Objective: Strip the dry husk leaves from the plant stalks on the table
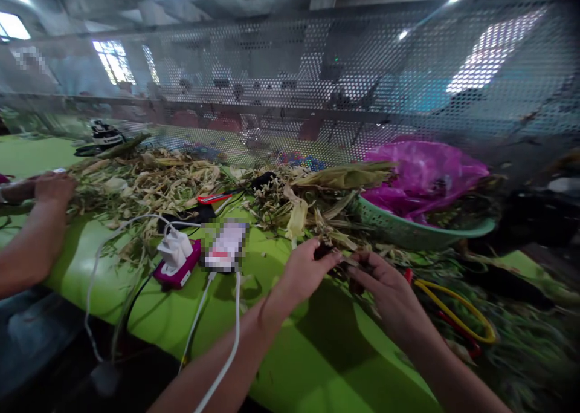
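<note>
My left hand (304, 268) is closed in a pinch above the green table, thumb and fingers on a thin brownish strip that looks like dried husk (347, 260). The fingertips of my right hand (385, 280) close on the same strip from the other side. Blur and the fingers hide most of it. Just beyond my hands lie dry corn husks, among them a pale yellow husk piece (297, 219) and a long husk (347, 176). Right of my right hand is a tool with yellow and red handles (457, 310).
A green basket (421, 236) bears a purple plastic bag (426, 168). A phone (225, 243) and white charger (174, 250) trail cables across the green table (272, 377). Piled husks (181, 174) lie before a perforated screen (254, 80). Another person's hands (54, 186) work at left.
</note>
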A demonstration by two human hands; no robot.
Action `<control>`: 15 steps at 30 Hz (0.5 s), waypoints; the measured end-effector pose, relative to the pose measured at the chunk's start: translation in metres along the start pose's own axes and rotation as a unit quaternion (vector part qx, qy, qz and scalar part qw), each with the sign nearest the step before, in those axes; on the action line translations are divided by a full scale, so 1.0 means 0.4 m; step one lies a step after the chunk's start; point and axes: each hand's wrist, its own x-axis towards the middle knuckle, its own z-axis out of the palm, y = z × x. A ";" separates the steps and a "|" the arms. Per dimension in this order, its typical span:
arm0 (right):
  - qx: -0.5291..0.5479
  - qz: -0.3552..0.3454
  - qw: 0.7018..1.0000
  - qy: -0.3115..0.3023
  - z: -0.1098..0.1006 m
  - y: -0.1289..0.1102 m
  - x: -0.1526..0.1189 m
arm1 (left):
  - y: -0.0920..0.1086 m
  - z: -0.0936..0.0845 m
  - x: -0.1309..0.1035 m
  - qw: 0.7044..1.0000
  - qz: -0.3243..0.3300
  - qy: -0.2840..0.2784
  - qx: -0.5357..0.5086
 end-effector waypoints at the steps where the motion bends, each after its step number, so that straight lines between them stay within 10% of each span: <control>1: 0.006 0.002 1.000 -0.008 0.003 -0.001 -0.001 | -0.002 -0.001 0.002 1.000 -0.004 0.000 -0.010; 9: 0.028 0.017 0.999 -0.038 0.017 -0.006 -0.015 | 0.034 -0.025 -0.001 0.988 -0.065 0.083 -0.111; 15: 0.075 0.006 0.996 -0.038 0.021 -0.016 -0.017 | 0.034 -0.023 -0.006 0.973 -0.103 0.029 -0.204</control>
